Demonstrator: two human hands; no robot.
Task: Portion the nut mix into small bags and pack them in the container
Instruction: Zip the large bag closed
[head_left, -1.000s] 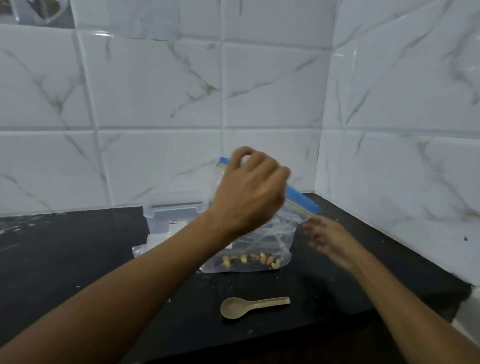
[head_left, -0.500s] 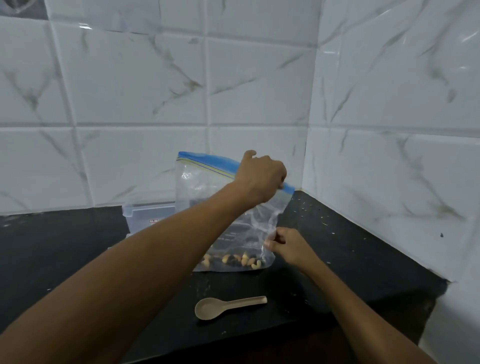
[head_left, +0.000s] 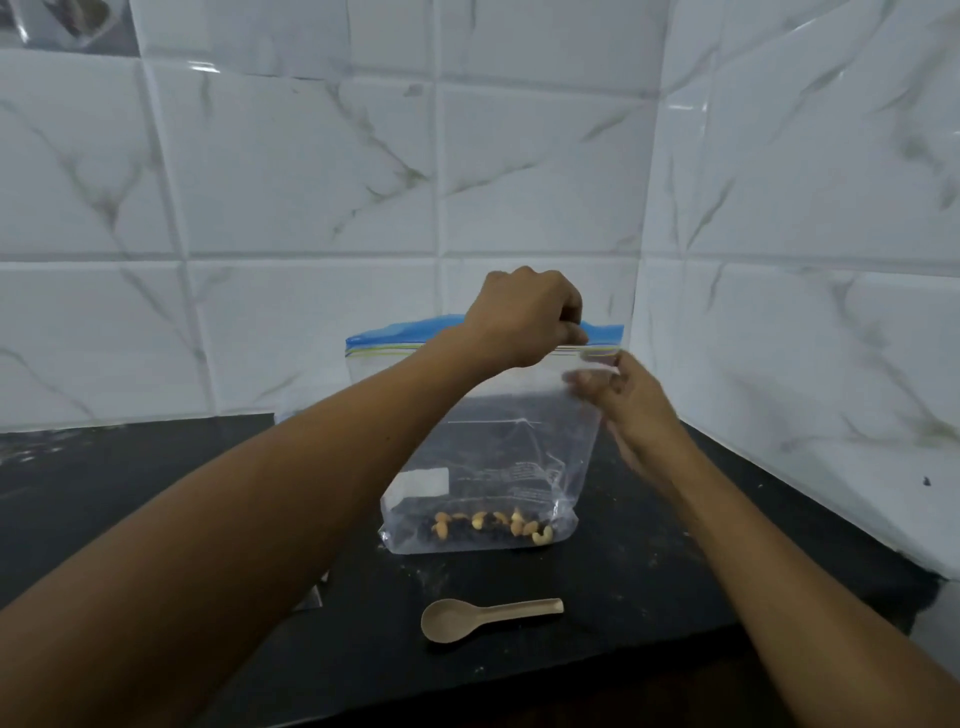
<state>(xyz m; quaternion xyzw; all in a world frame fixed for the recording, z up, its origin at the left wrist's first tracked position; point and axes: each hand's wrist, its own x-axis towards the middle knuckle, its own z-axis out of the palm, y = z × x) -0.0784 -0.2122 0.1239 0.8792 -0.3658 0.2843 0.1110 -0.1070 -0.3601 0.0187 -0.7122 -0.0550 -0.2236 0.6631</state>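
Observation:
A clear zip bag (head_left: 493, 447) with a blue seal strip stands upright on the black counter, a thin layer of nut mix (head_left: 493, 525) at its bottom. My left hand (head_left: 524, 317) pinches the blue strip near the bag's right top corner. My right hand (head_left: 618, 395) is blurred just below that corner, fingers spread at the bag's right edge. A beige spoon (head_left: 483, 616) lies on the counter in front of the bag. The container behind the bag is almost fully hidden by my left arm and the bag.
The black counter (head_left: 130, 493) sits in a corner of white marble-look tiled walls (head_left: 311, 208), with the right wall close beside the bag. Crumbs are scattered on the counter. The counter's front edge runs just below the spoon.
The bag now stands straighter with its seal strip level. My right hand rose from the bag's lower right side to just under the top right corner. My left hand keeps its pinch on the strip.

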